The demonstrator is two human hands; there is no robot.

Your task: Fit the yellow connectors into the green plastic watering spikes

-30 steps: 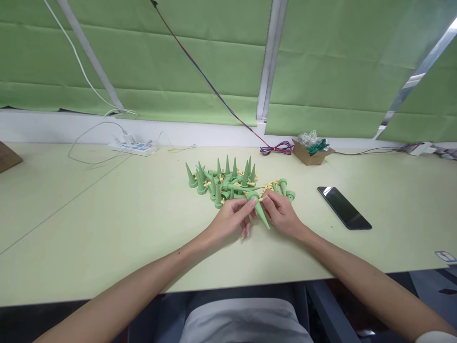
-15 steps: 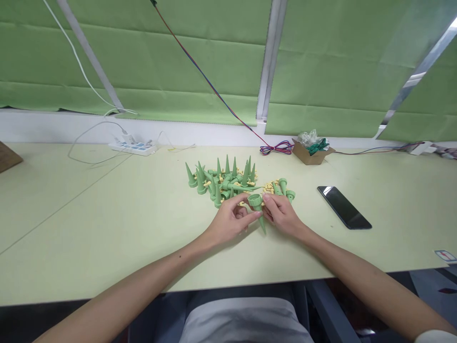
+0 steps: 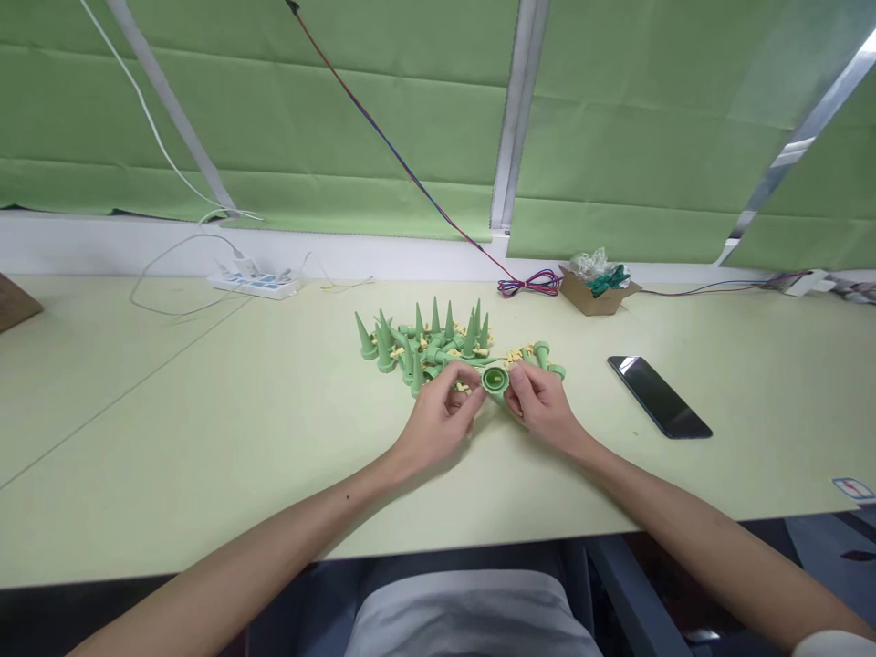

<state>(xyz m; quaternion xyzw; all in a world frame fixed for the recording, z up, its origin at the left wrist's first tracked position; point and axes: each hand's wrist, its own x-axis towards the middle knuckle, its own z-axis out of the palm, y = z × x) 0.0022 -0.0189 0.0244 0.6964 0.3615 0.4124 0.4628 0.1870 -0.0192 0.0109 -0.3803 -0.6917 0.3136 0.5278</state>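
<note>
Between both hands is a green cone-shaped plastic piece, its round open end facing the camera. My left hand grips its rim from the left with thumb and fingers. My right hand pinches it from the right. Behind my left hand lies a pile of green spikes, several standing upright, with small yellow parts among them. Small yellow pieces and a few more green pieces lie just beyond my right hand.
A black phone lies to the right. Toward the back are a small cardboard box with plastic wrap, a coiled red and blue cable and a white power strip. A brown object sits at the left edge.
The held green piece has tipped so that its open end turns toward the camera, where its side and point showed before. Both hands stay on it, the left thumb now nearer the rim.
</note>
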